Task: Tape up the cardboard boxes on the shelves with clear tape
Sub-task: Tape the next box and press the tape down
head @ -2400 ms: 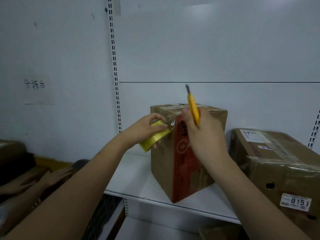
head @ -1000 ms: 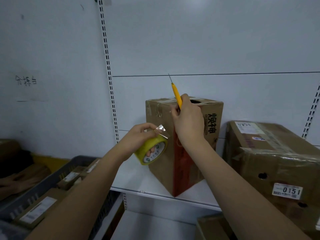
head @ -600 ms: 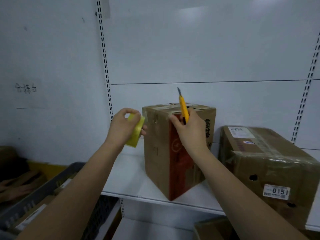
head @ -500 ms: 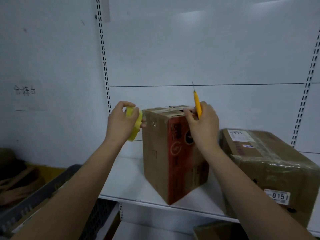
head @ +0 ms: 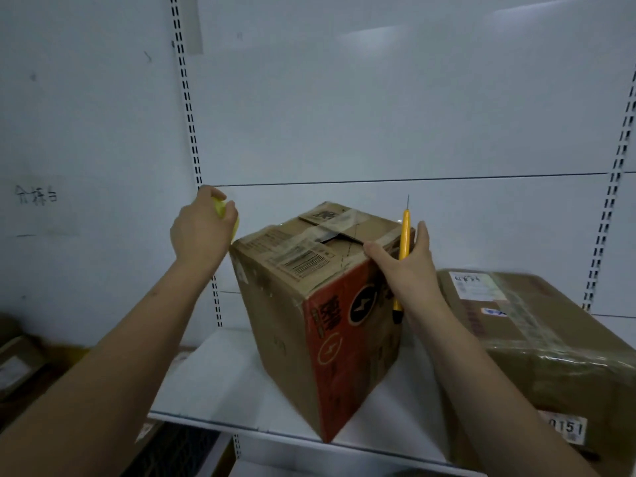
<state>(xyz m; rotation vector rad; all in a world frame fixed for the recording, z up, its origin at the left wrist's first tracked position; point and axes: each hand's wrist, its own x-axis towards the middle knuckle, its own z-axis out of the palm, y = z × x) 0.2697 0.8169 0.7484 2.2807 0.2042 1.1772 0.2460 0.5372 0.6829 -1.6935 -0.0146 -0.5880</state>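
Observation:
A brown cardboard box [head: 282,325] with a red side panel stands tilted toward me on the white shelf [head: 213,383]. Its top flaps show old tape and a shipping label. My left hand [head: 201,232] grips a yellow tape roll [head: 220,206] at the box's upper left corner, and the roll is mostly hidden by my fingers. My right hand [head: 409,266] rests on the box's upper right edge and holds a yellow utility knife [head: 405,242] with its blade pointing up.
A larger cardboard box [head: 537,342] wrapped in tape, labelled 0151, sits on the shelf to the right, close to the first box. Slotted shelf uprights [head: 192,139] run up the white back panel. More boxes [head: 17,363] lie low at the left.
The box has tipped toward me, showing its taped top. My left hand has risen with the tape roll to the box's top left corner. My right hand shifted to the right top edge.

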